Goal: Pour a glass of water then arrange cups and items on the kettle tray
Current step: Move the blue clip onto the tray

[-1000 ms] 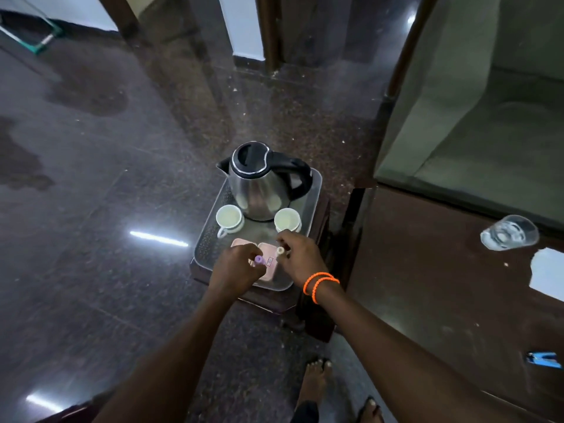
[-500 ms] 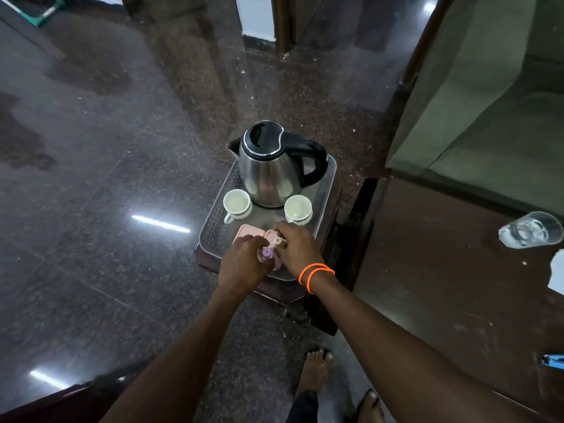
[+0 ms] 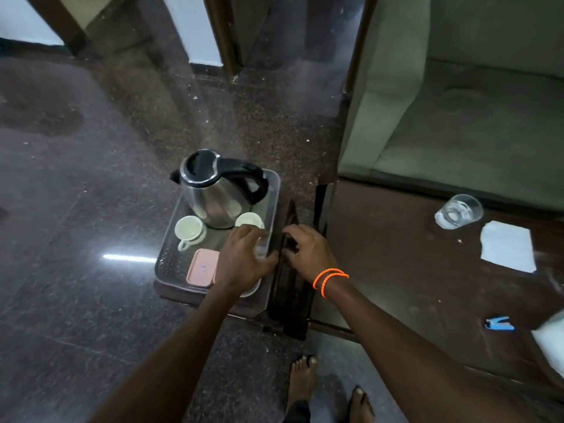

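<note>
A steel kettle (image 3: 213, 196) with a black lid and handle stands at the back of the grey tray (image 3: 166, 254). Two white cups sit in front of it, the left cup (image 3: 189, 230) in full view, the right cup (image 3: 248, 219) partly behind my fingers. Pink packets (image 3: 203, 267) lie at the tray's front. My left hand (image 3: 244, 257) lies palm down over the tray's right rim, thumb on the outer side. My right hand (image 3: 308, 251) hovers just right of the tray over dark wood, fingers curled, nothing visible in it. A glass of water (image 3: 459, 210) stands far right.
The tray rests on a small dark wooden stool (image 3: 293, 300) on a polished stone floor. A dark wooden table (image 3: 396, 270) to the right carries a white paper (image 3: 508, 247) and a blue tool (image 3: 500, 323). A green armchair (image 3: 457, 117) stands behind. My bare feet (image 3: 302, 380) are below.
Both hands have left the pink packets and shifted right: the left to the tray's right rim, the right off the tray. The small capped items they held are out of sight.
</note>
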Tool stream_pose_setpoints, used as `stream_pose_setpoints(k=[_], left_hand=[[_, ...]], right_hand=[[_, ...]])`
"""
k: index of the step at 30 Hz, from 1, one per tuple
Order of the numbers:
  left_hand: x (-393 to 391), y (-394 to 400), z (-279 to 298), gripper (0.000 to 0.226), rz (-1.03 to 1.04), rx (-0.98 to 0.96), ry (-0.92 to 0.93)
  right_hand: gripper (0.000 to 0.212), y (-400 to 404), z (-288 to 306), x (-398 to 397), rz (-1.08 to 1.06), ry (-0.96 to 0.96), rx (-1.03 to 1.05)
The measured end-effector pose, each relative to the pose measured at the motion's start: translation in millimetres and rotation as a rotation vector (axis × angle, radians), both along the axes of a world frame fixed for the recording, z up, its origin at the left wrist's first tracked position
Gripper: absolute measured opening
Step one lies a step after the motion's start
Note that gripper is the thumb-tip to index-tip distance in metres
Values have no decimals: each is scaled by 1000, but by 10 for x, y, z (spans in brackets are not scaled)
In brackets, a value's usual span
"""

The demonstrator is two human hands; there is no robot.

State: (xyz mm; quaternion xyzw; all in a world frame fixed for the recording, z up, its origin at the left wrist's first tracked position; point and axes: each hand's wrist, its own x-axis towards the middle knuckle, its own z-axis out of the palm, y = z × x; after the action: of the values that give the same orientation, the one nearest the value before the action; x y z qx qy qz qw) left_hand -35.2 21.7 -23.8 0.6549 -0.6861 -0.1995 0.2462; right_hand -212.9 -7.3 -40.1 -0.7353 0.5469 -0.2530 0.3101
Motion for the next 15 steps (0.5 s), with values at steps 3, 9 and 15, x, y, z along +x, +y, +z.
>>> stream_pose_setpoints(k=[3,9,15], left_hand=[[-526,-114,-28,43,-76,23,8],[-1894,-128,-187,41,-294,154,26],[-3264,129,-436,37,-476,259,26]], right_hand=[[42,46,-30,-544,-95,41,10],[44,390,-188,-1869,-282,119,121],[44,990,-383,-3132,-555,232,221]])
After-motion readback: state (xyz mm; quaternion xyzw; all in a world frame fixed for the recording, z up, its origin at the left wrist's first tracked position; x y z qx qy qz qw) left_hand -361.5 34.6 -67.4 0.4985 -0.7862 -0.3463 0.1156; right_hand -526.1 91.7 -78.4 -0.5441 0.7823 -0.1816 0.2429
